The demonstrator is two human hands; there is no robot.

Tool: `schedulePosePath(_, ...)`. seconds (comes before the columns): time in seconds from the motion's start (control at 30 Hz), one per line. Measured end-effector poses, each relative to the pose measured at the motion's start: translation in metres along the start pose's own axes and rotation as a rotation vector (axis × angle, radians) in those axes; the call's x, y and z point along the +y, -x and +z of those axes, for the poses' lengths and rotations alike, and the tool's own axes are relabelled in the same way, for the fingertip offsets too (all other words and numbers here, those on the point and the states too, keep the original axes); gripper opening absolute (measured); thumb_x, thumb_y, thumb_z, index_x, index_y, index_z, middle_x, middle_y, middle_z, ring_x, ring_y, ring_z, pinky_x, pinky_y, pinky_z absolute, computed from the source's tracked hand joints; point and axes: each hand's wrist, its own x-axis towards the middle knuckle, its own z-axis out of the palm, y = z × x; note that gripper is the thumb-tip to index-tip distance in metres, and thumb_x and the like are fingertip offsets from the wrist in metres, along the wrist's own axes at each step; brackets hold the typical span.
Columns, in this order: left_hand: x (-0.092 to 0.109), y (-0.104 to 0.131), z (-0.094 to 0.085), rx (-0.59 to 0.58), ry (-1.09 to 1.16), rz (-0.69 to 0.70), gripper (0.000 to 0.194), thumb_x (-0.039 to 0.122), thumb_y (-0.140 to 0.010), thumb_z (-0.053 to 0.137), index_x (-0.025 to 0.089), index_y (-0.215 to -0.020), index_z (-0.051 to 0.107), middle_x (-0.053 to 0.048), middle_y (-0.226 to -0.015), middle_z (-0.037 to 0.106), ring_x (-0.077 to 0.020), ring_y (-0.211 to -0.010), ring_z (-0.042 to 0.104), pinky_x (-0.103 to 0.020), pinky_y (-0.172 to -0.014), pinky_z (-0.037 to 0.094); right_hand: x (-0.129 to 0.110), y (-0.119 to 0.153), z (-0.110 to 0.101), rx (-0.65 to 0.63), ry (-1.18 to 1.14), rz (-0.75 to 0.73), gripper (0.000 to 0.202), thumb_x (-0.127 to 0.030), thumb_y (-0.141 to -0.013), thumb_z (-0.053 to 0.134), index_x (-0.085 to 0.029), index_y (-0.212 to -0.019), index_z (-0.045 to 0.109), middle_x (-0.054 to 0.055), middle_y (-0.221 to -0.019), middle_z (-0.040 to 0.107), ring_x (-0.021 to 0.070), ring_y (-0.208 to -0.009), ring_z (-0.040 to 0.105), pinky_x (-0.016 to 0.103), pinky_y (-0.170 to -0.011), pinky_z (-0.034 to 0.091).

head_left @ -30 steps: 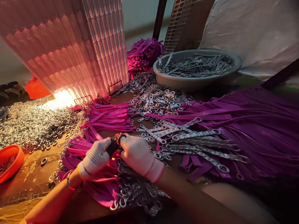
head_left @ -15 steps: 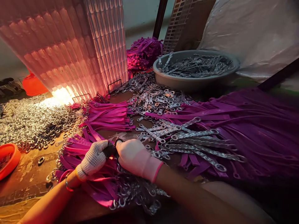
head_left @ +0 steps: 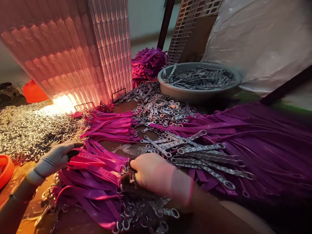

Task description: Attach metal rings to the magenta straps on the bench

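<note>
My left hand [head_left: 55, 160], in a dotted white glove with dark fingertips, reaches at the left between a heap of small metal rings [head_left: 39, 130] and the magenta straps [head_left: 95, 172]. Its thumb and forefinger are apart, with nothing visible between them. My right hand [head_left: 153, 175], gloved in pale cloth, is closed at the right ends of those straps. A dark metal ring [head_left: 132, 162] shows at its thumb; the rest of its grip is hidden. Metal rings hang on the ends of these straps. Below the right hand lie several short metal chains [head_left: 151, 211].
Ring-ended chain strips [head_left: 204, 156] lie right of my hand, beside a big magenta strap pile [head_left: 263, 139]. Behind stands a grey basin [head_left: 195, 94] of chains. A glowing ribbed panel [head_left: 73, 58] rises at the back left. An orange container [head_left: 6, 169] sits at the left edge.
My left hand has parted from the right one, moved left toward the ring heap and opened. My right hand stays closed, slightly lower. The view has shifted a little.
</note>
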Motion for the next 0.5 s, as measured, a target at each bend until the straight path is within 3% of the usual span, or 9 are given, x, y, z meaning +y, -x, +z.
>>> schedulePosePath(0.07, 0.009, 0.009, 0.016, 0.096, 0.265, -0.102, 0.04, 0.041, -0.079, 0.066, 0.017, -0.11, 0.07, -0.009, -0.092, 0.072, -0.0114, -0.055, 0.056, -0.018, -0.047, 0.042, 0.025, -0.013, -0.004, 0.042, -0.038, 0.089, 0.029, -0.041, -0.083, 0.053, -0.021, -0.086, 0.074, 0.012, -0.091, 0.074, 0.0282, -0.088, 0.069, 0.032, -0.067, 0.045)
schedulePosePath(0.13, 0.026, 0.011, 0.04, 0.117, 0.639, -0.234, 0.04, 0.043, -0.082, 0.063, 0.014, -0.108, 0.068, -0.006, -0.075, 0.068, -0.0059, -0.039, 0.041, -0.017, -0.035, 0.03, 0.051, -0.032, -0.001, 0.176, -0.073, 0.362, 0.028, -0.034, -0.086, 0.05, -0.021, -0.095, 0.073, 0.012, -0.098, 0.073, 0.0262, -0.094, 0.067, 0.031, -0.072, 0.044)
schedulePosePath(0.2, 0.044, 0.004, 0.064, -0.004, 1.021, -0.346, 0.042, 0.048, -0.082, 0.062, 0.012, -0.104, 0.067, -0.002, -0.064, 0.062, -0.0047, -0.036, 0.037, -0.016, -0.032, 0.024, 0.073, -0.053, 0.009, 0.219, -0.049, 0.491, 0.032, -0.019, -0.086, 0.045, -0.013, -0.106, 0.069, 0.019, -0.108, 0.07, 0.0288, -0.101, 0.065, 0.033, -0.076, 0.044)
schedulePosePath(0.27, 0.06, -0.008, 0.081, -0.206, 1.296, -0.461, 0.048, 0.053, -0.082, 0.061, 0.01, -0.102, 0.067, -0.003, -0.064, 0.062, -0.0043, -0.035, 0.037, -0.016, -0.031, 0.023, 0.087, -0.07, 0.023, 0.222, -0.051, 0.536, 0.036, -0.01, -0.084, 0.043, -0.009, -0.11, 0.067, 0.022, -0.111, 0.068, 0.0293, -0.103, 0.064, 0.034, -0.077, 0.044)
schedulePosePath(0.4, 0.081, -0.024, 0.095, -0.477, 1.52, -0.487, 0.056, 0.057, -0.087, 0.05, 0.006, -0.103, 0.067, -0.011, -0.08, 0.068, -0.0047, -0.037, 0.042, -0.018, -0.032, 0.025, 0.098, -0.085, 0.043, 0.225, -0.124, 0.569, 0.035, -0.009, -0.083, 0.043, -0.012, -0.107, 0.067, 0.019, -0.104, 0.07, 0.0265, -0.096, 0.067, 0.031, -0.072, 0.044)
schedulePosePath(0.5, 0.09, -0.023, 0.097, -0.477, 1.482, -0.462, 0.039, 0.037, -0.085, 0.056, 0.004, -0.103, 0.067, -0.013, -0.083, 0.07, -0.0041, -0.038, 0.043, -0.017, -0.033, 0.026, 0.097, -0.084, 0.043, 0.25, -0.17, 0.573, 0.032, -0.009, -0.081, 0.044, -0.013, -0.103, 0.067, 0.017, -0.101, 0.07, 0.0256, -0.094, 0.067, 0.029, -0.07, 0.043)
